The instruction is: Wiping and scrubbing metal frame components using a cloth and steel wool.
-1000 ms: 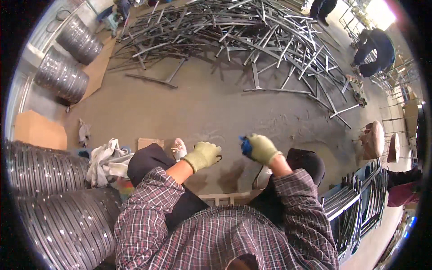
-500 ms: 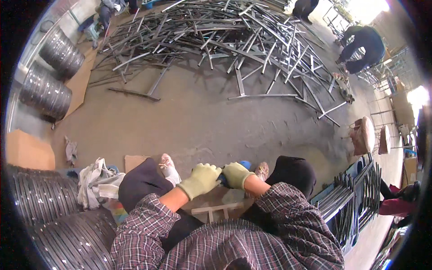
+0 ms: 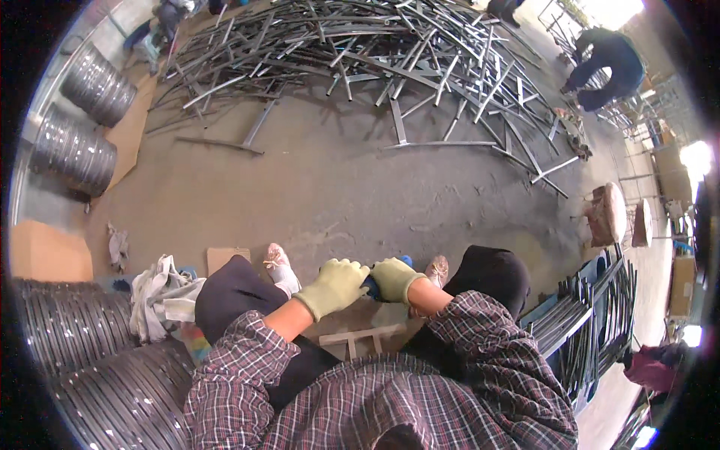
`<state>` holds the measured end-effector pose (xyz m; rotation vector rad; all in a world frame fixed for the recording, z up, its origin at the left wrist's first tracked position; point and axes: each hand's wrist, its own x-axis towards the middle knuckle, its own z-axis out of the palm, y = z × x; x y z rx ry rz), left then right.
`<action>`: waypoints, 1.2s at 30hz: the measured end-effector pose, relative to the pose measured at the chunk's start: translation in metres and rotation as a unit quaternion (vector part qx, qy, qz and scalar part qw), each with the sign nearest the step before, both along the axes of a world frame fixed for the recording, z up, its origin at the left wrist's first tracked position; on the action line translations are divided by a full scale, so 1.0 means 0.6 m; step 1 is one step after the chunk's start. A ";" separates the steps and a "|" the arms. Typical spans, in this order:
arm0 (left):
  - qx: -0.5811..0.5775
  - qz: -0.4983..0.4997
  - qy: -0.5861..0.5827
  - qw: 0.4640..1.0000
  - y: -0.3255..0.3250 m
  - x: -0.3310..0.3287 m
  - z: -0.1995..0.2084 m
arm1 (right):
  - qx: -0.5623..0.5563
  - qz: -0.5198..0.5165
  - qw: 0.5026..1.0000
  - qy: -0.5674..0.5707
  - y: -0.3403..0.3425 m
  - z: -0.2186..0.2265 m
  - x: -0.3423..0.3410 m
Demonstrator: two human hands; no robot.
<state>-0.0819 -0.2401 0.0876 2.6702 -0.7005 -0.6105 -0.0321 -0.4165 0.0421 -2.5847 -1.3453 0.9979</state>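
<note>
1. Pale yellow-green and gloved, the left hand (image 3: pixel 335 287) sits with its fingers curled well in, knuckles up; whether anything lies inside that curl, you cannot tell from above.
2. Over to the right hand (image 3: pixel 395 281), gloved to match, and this one is folded around a small blue object (image 3: pixel 406 261): bright blue peeks out past the knuckles, and a darker patch shows in the narrow gap beside the left hand.
3. Both hands sit close together between the dark-trousered knees, with a pale wooden frame (image 3: pixel 364 339) nearer the body and dark checked sleeves (image 3: pixel 247 337) rolled back on the forearms.
4. Straight ahead, what a tangle! One big heap of grey metal tube frames (image 3: pixel 322 45) sprawls across the dull brown floor (image 3: pixel 315 187).
5. Down on the left, shiny black ring-shaped coils (image 3: pixel 124 397) lie stacked in ribbed rolls, a crumpled off-white cloth (image 3: pixel 161 296) near them.
6. Swing right: long dark metal rods (image 3: pixel 574 322) rest in a bundle, and beyond them stands a brownish-pink round-topped stool (image 3: pixel 606 214).
7. Far upper right, a co-worker in dark clothing (image 3: pixel 619 64) bends low.
</note>
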 end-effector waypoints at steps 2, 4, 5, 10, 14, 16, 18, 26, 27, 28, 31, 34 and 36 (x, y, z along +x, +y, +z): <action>-0.013 0.014 -0.002 1.000 0.004 -0.002 -0.003 | 0.003 -0.006 1.000 0.005 0.003 -0.012 0.000; 0.003 0.020 0.006 1.000 0.006 -0.008 -0.004 | 0.017 -0.010 1.000 0.018 0.011 0.001 -0.001; -0.003 0.020 0.007 1.000 0.009 -0.007 -0.002 | 0.016 -0.014 1.000 0.021 0.012 0.010 -0.001; 0.008 0.010 0.015 1.000 0.003 -0.002 0.007 | 0.009 -0.029 0.999 0.037 0.010 -0.015 0.000; 0.016 0.004 -0.004 1.000 0.001 -0.005 0.004 | 0.006 -0.001 1.000 0.015 0.008 -0.005 -0.001; 0.028 -0.003 -0.012 1.000 0.004 -0.008 0.004 | 0.011 -0.002 1.000 0.016 0.010 0.002 -0.002; 0.018 -0.010 -0.012 1.000 -0.002 -0.002 0.001 | 0.009 -0.019 1.000 0.015 0.000 -0.001 0.000; -0.009 0.011 0.007 1.000 -0.002 -0.006 0.003 | -0.003 -0.008 0.999 0.044 0.018 -0.018 -0.004; 0.004 0.009 0.011 1.000 -0.002 -0.009 0.011 | -0.005 -0.001 0.999 0.047 0.022 -0.017 -0.005; 0.000 -0.005 0.008 1.000 -0.006 -0.010 0.009 | 0.002 -0.004 0.999 0.046 0.017 -0.017 -0.006; 0.006 0.003 0.003 1.000 -0.002 -0.014 0.001 | 0.013 -0.010 0.999 0.037 0.016 -0.024 -0.012; 0.010 0.000 -0.007 1.000 0.001 -0.012 0.001 | -0.015 -0.010 0.999 0.036 0.023 -0.026 -0.009; 0.018 -0.008 0.002 1.000 -0.009 -0.005 0.012 | -0.001 -0.012 1.000 0.026 0.017 -0.037 -0.007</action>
